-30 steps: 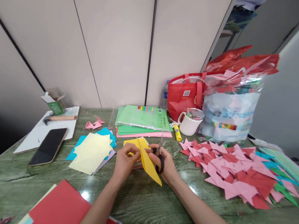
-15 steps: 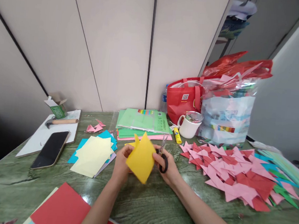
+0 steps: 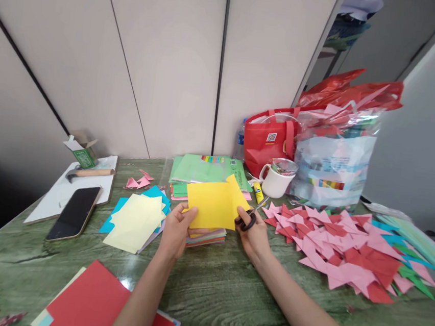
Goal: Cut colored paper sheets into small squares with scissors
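My left hand (image 3: 176, 226) pinches the left edge of a yellow sheet of paper (image 3: 211, 206), thumb in front. My right hand (image 3: 253, 234) holds a pair of scissors (image 3: 248, 221) with black handles, blades pointing up and away to the right. Its thumb also touches the sheet's right side, where a strip stands folded up. Beneath the sheet lies a stack of coloured paper (image 3: 206, 239), mostly covered. Left of my left hand, pale yellow squares (image 3: 135, 222) rest on blue ones (image 3: 157, 194).
Pink and red folded paper pieces (image 3: 332, 246) are heaped on the right. Behind stand a white mug (image 3: 277, 180), a glue stick (image 3: 258, 192), a red bag (image 3: 267, 142) and green paper packs (image 3: 205, 169). A phone (image 3: 74, 213), hammer (image 3: 91, 172) and red sheets (image 3: 91, 299) lie left.
The yellow paper has gone from a tilted, folded diamond to an opened sheet held level between both hands. My right hand moved slightly right, and the scissors tipped rightward. The stack beneath now shows.
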